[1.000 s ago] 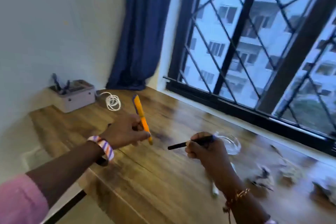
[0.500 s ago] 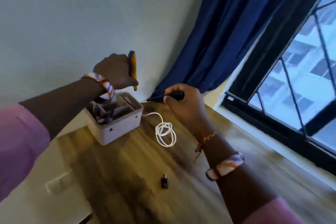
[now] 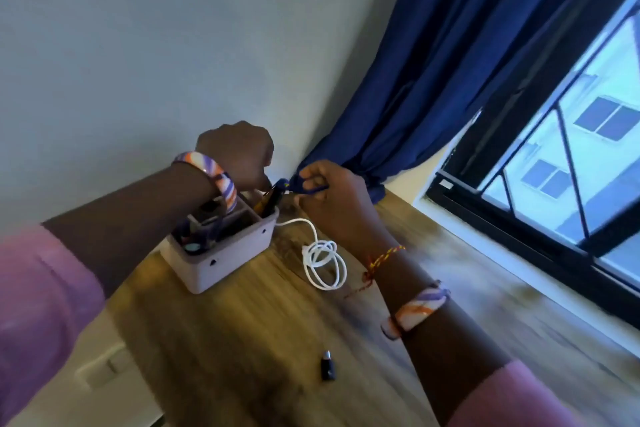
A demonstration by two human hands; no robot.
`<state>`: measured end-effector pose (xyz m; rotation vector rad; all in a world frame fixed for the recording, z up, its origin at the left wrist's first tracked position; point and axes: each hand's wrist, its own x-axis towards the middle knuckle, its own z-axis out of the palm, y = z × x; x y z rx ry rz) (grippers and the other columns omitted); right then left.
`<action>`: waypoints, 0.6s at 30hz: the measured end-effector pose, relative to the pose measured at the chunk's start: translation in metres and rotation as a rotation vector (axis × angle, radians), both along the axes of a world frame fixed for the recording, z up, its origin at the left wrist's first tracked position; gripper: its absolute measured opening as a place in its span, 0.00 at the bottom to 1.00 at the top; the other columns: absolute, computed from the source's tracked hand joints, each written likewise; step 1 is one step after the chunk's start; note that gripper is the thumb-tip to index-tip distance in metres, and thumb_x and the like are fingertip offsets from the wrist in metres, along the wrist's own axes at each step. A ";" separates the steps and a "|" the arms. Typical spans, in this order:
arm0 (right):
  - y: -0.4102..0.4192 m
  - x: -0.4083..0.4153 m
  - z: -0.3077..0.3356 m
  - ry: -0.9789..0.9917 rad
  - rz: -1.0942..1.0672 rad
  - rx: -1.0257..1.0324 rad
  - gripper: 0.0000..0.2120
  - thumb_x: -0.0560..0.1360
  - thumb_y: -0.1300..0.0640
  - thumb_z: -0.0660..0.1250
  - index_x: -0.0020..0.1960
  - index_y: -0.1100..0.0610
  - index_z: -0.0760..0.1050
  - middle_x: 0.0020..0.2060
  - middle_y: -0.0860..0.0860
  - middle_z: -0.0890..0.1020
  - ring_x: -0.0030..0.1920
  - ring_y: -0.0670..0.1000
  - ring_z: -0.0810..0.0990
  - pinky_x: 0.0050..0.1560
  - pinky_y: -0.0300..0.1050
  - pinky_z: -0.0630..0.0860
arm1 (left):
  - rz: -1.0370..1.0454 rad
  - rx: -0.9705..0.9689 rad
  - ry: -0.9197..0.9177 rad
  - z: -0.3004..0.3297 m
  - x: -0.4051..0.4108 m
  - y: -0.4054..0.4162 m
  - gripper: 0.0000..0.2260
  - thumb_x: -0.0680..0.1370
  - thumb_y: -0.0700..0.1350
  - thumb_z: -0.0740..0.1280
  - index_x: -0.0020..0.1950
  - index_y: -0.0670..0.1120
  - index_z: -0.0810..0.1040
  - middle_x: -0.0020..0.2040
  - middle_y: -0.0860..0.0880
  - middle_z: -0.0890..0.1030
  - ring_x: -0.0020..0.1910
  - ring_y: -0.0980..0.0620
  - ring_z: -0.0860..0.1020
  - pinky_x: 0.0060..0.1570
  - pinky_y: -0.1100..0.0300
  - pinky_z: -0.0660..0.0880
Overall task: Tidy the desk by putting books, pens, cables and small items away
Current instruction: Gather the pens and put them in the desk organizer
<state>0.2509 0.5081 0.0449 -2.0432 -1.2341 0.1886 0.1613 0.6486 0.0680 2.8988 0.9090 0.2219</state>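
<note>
A pale desk organizer box [image 3: 231, 262] stands on the wooden desk [image 3: 263, 340] by the wall. My left hand [image 3: 237, 154] hovers over the box's back right compartment, fingers closed on the top of an orange pen [image 3: 264, 204] that stands down inside it. My right hand [image 3: 330, 199] is just right of the box and pinches a dark pen [image 3: 310, 188], whose tip points left toward the same compartment. Other dark items sit in the front compartments, partly hidden by my left wrist.
A coiled white cable [image 3: 323, 262] lies on the desk right of the box, under my right forearm. A small black adapter [image 3: 327, 366] lies nearer to me. A blue curtain [image 3: 433, 80] hangs in the corner, next to a black-barred window [image 3: 568, 184].
The view swung from the window side to the organizer. Both hands carried their pens to the box; the orange pen has dropped from above the box down into a compartment.
</note>
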 end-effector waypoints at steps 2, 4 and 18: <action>-0.025 -0.005 0.001 -0.053 -0.004 0.024 0.12 0.71 0.66 0.68 0.54 0.60 0.76 0.41 0.48 0.78 0.38 0.46 0.79 0.38 0.27 0.71 | -0.019 0.041 -0.079 0.007 -0.008 -0.033 0.16 0.70 0.51 0.71 0.57 0.50 0.77 0.54 0.47 0.80 0.54 0.43 0.78 0.51 0.54 0.74; -0.058 -0.011 -0.004 -0.110 -0.019 0.019 0.10 0.69 0.64 0.69 0.51 0.59 0.77 0.41 0.50 0.81 0.42 0.49 0.80 0.45 0.40 0.76 | -0.104 0.015 -0.152 0.008 -0.015 -0.077 0.13 0.72 0.51 0.68 0.56 0.53 0.77 0.53 0.47 0.80 0.53 0.43 0.78 0.50 0.54 0.74; -0.497 -0.116 -0.107 -0.048 -0.594 -0.264 0.16 0.70 0.54 0.61 0.58 0.47 0.72 0.50 0.42 0.80 0.49 0.46 0.79 0.50 0.47 0.77 | -0.923 -0.125 0.240 -0.094 -0.047 -0.494 0.26 0.74 0.49 0.65 0.69 0.49 0.60 0.62 0.46 0.75 0.60 0.43 0.75 0.53 0.50 0.73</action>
